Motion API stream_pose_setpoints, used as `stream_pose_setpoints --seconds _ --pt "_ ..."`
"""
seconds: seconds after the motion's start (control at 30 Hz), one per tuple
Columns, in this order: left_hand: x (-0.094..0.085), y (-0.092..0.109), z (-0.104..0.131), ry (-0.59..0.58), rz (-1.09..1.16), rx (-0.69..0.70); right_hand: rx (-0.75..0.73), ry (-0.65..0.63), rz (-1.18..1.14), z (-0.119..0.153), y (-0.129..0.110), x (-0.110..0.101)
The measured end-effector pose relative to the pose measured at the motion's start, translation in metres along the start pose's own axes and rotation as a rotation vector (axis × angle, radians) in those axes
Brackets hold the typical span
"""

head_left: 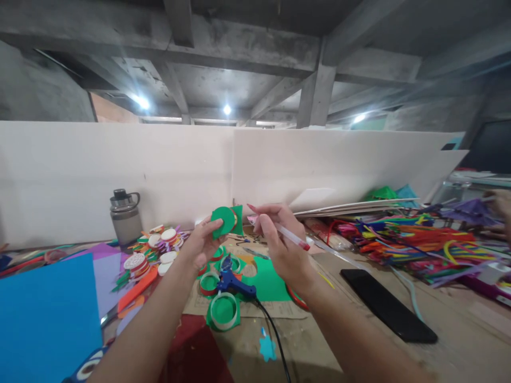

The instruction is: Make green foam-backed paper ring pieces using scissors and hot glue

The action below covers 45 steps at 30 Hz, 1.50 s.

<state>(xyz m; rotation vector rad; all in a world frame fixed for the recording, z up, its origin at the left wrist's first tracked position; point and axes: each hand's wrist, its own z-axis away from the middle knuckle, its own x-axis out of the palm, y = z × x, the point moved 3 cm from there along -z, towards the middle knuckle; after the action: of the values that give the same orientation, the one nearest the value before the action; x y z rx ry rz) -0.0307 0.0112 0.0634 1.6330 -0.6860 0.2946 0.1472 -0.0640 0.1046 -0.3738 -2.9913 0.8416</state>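
My left hand [202, 242] is closed on a round green craft piece [224, 219], its green disc facing me. A green sheet with pointed corners sticks out behind the disc. In my right hand [285, 250] is a clear-barrelled pen with a red end [293, 236], held slantwise among the fingers. The two hands are apart, raised above the table. Below them a blue glue gun [235, 283] lies among several tape-like rings on green sheet, one of them a white ring [223, 311]. A cut green sheet [271, 279] lies to the right of the glue gun.
A bottle [125, 215] stands at the back left, near finished drum-like pieces [136, 263]. Blue sheet [48, 308] covers the left. A black phone [387, 304] and many coloured pipe cleaners [415, 242] lie right. The glue gun's cord [275, 330] runs frontward. White boards [183, 170] stand behind.
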Motion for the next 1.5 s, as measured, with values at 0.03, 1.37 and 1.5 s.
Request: stream_pose_setpoints --seconds 0.03,1.37,1.5 --pt "-0.001 0.000 -0.001 0.024 0.045 -0.007 0.002 -0.006 0.005 0.002 0.002 0.001" --pt "0.017 0.002 0.003 -0.101 -0.066 0.199 -0.211 -0.029 0.309 0.011 0.005 0.014" --pt "0.019 0.001 0.004 -0.077 -0.036 0.183 -0.230 -0.029 0.300 0.012 0.006 0.016"
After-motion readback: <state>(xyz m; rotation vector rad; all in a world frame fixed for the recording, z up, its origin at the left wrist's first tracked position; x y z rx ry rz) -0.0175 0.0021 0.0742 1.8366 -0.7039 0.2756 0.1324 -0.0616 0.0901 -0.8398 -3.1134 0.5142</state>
